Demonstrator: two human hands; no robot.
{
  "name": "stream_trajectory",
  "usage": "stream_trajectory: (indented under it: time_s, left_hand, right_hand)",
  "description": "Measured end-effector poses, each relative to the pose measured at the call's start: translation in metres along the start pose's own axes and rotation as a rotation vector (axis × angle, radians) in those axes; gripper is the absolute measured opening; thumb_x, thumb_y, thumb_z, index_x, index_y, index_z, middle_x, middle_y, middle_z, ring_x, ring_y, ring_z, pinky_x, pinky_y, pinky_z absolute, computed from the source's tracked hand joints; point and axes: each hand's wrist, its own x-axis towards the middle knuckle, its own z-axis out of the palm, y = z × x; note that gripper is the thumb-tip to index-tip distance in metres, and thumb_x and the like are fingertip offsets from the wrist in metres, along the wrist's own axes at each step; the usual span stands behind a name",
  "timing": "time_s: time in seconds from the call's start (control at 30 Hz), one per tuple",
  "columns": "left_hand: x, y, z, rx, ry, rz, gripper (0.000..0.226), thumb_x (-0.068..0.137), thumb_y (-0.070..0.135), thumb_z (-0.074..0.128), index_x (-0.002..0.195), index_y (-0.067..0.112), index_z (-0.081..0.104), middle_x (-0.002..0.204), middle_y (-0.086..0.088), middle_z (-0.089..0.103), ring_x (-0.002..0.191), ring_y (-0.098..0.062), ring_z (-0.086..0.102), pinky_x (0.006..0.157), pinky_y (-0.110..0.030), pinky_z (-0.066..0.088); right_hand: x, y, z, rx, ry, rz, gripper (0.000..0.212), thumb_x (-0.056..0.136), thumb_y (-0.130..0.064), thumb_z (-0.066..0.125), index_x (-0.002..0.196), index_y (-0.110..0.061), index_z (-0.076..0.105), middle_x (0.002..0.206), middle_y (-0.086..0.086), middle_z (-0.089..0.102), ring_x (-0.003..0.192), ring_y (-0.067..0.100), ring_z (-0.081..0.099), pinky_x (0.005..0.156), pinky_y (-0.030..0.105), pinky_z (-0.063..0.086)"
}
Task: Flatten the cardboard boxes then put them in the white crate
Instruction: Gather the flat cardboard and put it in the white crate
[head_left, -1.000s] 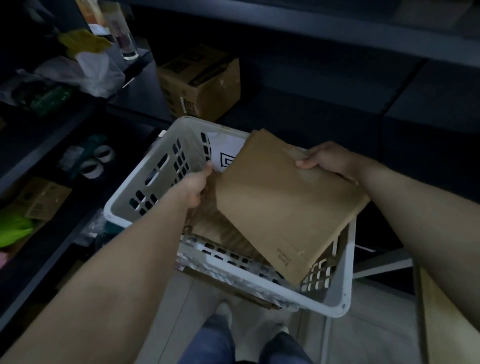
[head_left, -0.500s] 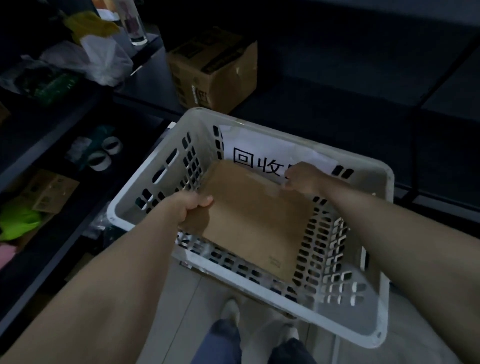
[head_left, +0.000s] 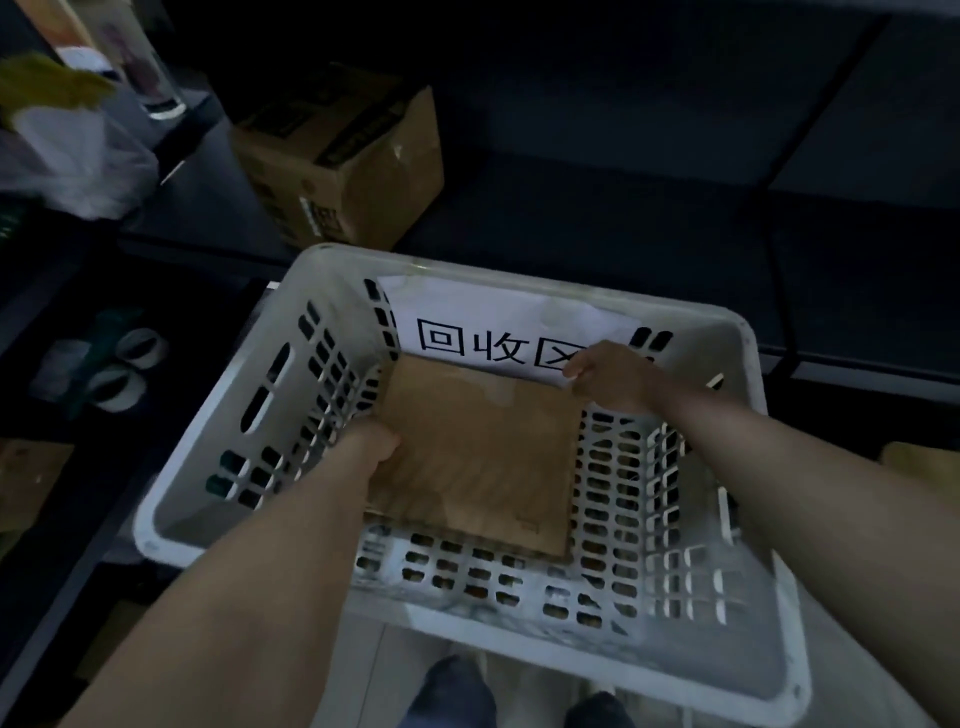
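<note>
A flattened brown cardboard box (head_left: 478, 457) lies on the bottom of the white slotted crate (head_left: 208, 488), toward its left side. My left hand (head_left: 371, 447) grips the cardboard's left edge, fingers curled round it. My right hand (head_left: 610, 374) holds the far right corner, against the crate's back wall. Another cardboard edge shows just beneath the top sheet at its near side.
A white paper label with black characters (head_left: 498, 338) hangs inside the crate's far wall. A closed cardboard box (head_left: 343, 166) stands on the dark shelf behind. Tape rolls (head_left: 119, 374) and plastic bags (head_left: 78, 156) sit on shelves at left. My feet show below the crate.
Both hands have carried the flattened cardboard from above the crate's rim down onto its bottom. The sheet went from tilted to lying flat.
</note>
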Motion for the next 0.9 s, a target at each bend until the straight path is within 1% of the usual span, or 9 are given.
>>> stream_trajectory:
  time_s: [0.1, 0.2, 0.3, 0.37, 0.43, 0.5, 0.67, 0.77, 0.9]
  left_hand:
    - [-0.011, 0.012, -0.01, 0.243, 0.101, 0.133, 0.028, 0.098, 0.02, 0.037, 0.111, 0.004, 0.057, 0.116, -0.015, 0.06, 0.09, -0.027, 0.059, 0.065, -0.03, 0.043]
    - [-0.033, 0.044, -0.015, 0.225, 0.192, 0.363, 0.026, 0.095, 0.013, 0.033, 0.103, 0.007, 0.056, 0.103, -0.012, 0.06, 0.088, -0.028, 0.058, 0.069, -0.032, 0.045]
    - [-0.072, 0.082, -0.023, 0.285, 0.186, 0.528, 0.019, 0.093, 0.012, 0.04, 0.084, 0.008, 0.056, 0.087, -0.01, 0.059, 0.071, -0.023, 0.054, 0.059, -0.029, 0.04]
    - [-0.098, 0.103, -0.026, 0.267, 0.164, 0.623, 0.02, 0.095, 0.014, 0.044, 0.107, 0.006, 0.058, 0.108, -0.009, 0.058, 0.093, -0.025, 0.057, 0.072, -0.028, 0.042]
    - [-0.126, 0.117, -0.028, 0.286, 0.189, 0.725, 0.032, 0.095, 0.017, 0.048, 0.125, 0.007, 0.052, 0.125, -0.01, 0.054, 0.111, -0.027, 0.053, 0.086, -0.03, 0.044]
    - [-0.155, 0.125, -0.028, 0.33, 0.25, 0.822, 0.034, 0.094, 0.019, 0.05, 0.125, 0.006, 0.052, 0.126, -0.013, 0.054, 0.113, -0.029, 0.052, 0.094, -0.037, 0.044]
    - [-0.249, 0.131, -0.014, 0.396, 0.43, 1.014, 0.032, 0.093, 0.018, 0.052, 0.123, 0.009, 0.053, 0.121, -0.013, 0.053, 0.109, -0.03, 0.052, 0.091, -0.039, 0.044]
    - [-0.315, 0.127, 0.006, 0.45, 0.557, 1.107, 0.028, 0.092, 0.018, 0.052, 0.119, 0.012, 0.054, 0.116, -0.011, 0.054, 0.106, -0.03, 0.05, 0.086, -0.038, 0.038]
    - [-0.401, 0.124, 0.042, 0.47, 0.683, 1.224, 0.029, 0.092, 0.022, 0.052, 0.12, 0.014, 0.054, 0.116, -0.009, 0.054, 0.108, -0.03, 0.048, 0.092, -0.039, 0.033]
  right_hand:
    - [-0.013, -0.007, -0.006, -0.028, 0.06, 0.005, 0.032, 0.093, -0.026, 0.055, 0.122, -0.015, 0.061, 0.133, 0.004, 0.053, 0.121, 0.02, 0.049, 0.092, 0.025, 0.037]
    - [-0.032, -0.011, -0.021, -0.062, 0.071, 0.051, 0.037, 0.095, -0.034, 0.052, 0.129, -0.019, 0.055, 0.136, 0.002, 0.05, 0.124, 0.02, 0.045, 0.094, 0.026, 0.037]
    - [-0.057, -0.018, -0.036, -0.108, 0.107, 0.07, 0.048, 0.094, -0.039, 0.052, 0.139, -0.022, 0.044, 0.143, 0.002, 0.044, 0.129, 0.021, 0.041, 0.096, 0.028, 0.036]
    - [-0.076, -0.022, -0.043, -0.188, 0.14, 0.064, 0.052, 0.094, -0.038, 0.052, 0.141, -0.02, 0.042, 0.144, 0.006, 0.042, 0.128, 0.025, 0.041, 0.097, 0.032, 0.039]
    - [-0.098, -0.027, -0.049, -0.283, 0.191, 0.041, 0.045, 0.091, -0.036, 0.054, 0.132, -0.016, 0.049, 0.131, 0.011, 0.05, 0.12, 0.029, 0.048, 0.09, 0.035, 0.045]
    - [-0.124, -0.027, -0.055, -0.336, 0.252, 0.025, 0.039, 0.089, -0.034, 0.055, 0.122, -0.013, 0.054, 0.122, 0.012, 0.052, 0.115, 0.031, 0.049, 0.088, 0.037, 0.047]
    - [-0.209, -0.011, -0.065, -0.466, 0.408, 0.039, 0.051, 0.092, -0.036, 0.054, 0.135, -0.012, 0.045, 0.14, 0.011, 0.04, 0.131, 0.031, 0.034, 0.101, 0.042, 0.034]
    - [-0.266, 0.006, -0.064, -0.521, 0.547, 0.087, 0.048, 0.093, -0.033, 0.054, 0.134, -0.011, 0.044, 0.139, 0.012, 0.042, 0.13, 0.032, 0.034, 0.103, 0.043, 0.034]
    - [-0.346, 0.033, -0.06, -0.544, 0.717, 0.166, 0.042, 0.091, -0.032, 0.056, 0.126, -0.008, 0.05, 0.13, 0.013, 0.049, 0.125, 0.032, 0.039, 0.101, 0.042, 0.033]
